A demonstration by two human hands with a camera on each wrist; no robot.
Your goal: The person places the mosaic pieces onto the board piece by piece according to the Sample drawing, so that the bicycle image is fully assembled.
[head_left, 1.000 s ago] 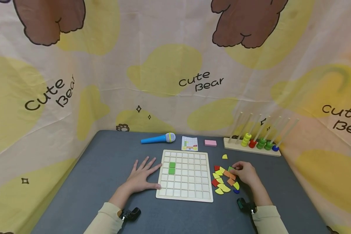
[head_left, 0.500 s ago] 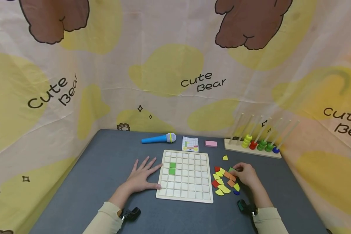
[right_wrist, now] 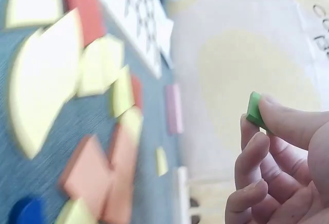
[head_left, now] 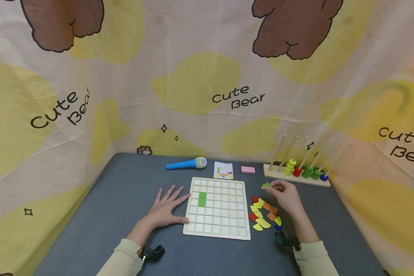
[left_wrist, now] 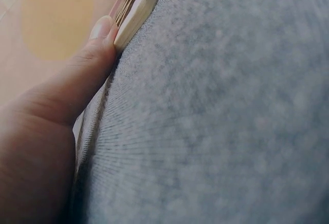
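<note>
My left hand lies flat with fingers spread on the table, its thumb and index fingertips at the left edge of the white gridded board. In the left wrist view the thumb meets the board's corner. Two green square tiles sit one below the other in the board's left part. Between thumb and fingertips, my right hand pinches a small green block, raised above the table. A yellow quarter-round piece is partly covered by that hand.
Right of the board is a loose pile of yellow, red, orange and blue pieces. Along the back lie a blue toy microphone, a pattern card and a pink block. A peg rack with coloured beads stands at the back right.
My right hand has picked the green block up from the pile and moved up and slightly left, over the yellow piece behind it. The left hand has stayed in place.
</note>
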